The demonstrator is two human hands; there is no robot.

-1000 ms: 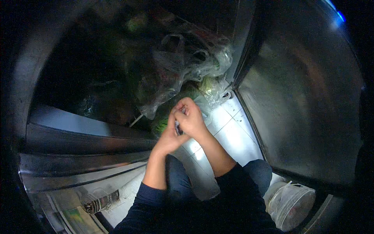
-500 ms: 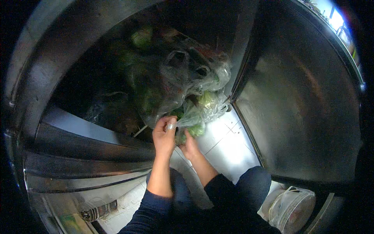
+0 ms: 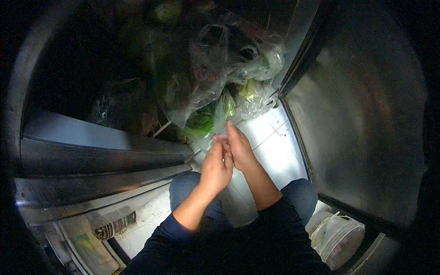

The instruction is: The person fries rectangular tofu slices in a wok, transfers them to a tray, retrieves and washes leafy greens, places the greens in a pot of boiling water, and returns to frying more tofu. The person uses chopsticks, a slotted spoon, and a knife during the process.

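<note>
My left hand (image 3: 217, 168) and my right hand (image 3: 242, 147) meet in front of the cabinet opening, fingers closed together. Between them is the gathered end of a clear plastic bag (image 3: 223, 110), which stretches up toward the shelf. Light green vegetable shows through the bag. Just beyond my left fingers lie dark green leaves (image 3: 200, 123), also in clear plastic. Farther back, a larger clear bag (image 3: 208, 59) with its handles standing up rests on the pile. To its right is a bag with a pale yellow-green vegetable (image 3: 249, 90).
A dark metal door (image 3: 353, 119) stands open on the right. At left runs the cabinet's front edge (image 3: 91, 158). White floor tiles (image 3: 275, 142) lie below. A round tub wrapped in clear plastic (image 3: 339, 240) sits at lower right, and a dark patterned cylinder (image 3: 114, 224) at lower left.
My hands have come together and shifted right and nearer my body, with the plastic between them. The dark green leaves now show more plainly. The whole view has tilted somewhat.
</note>
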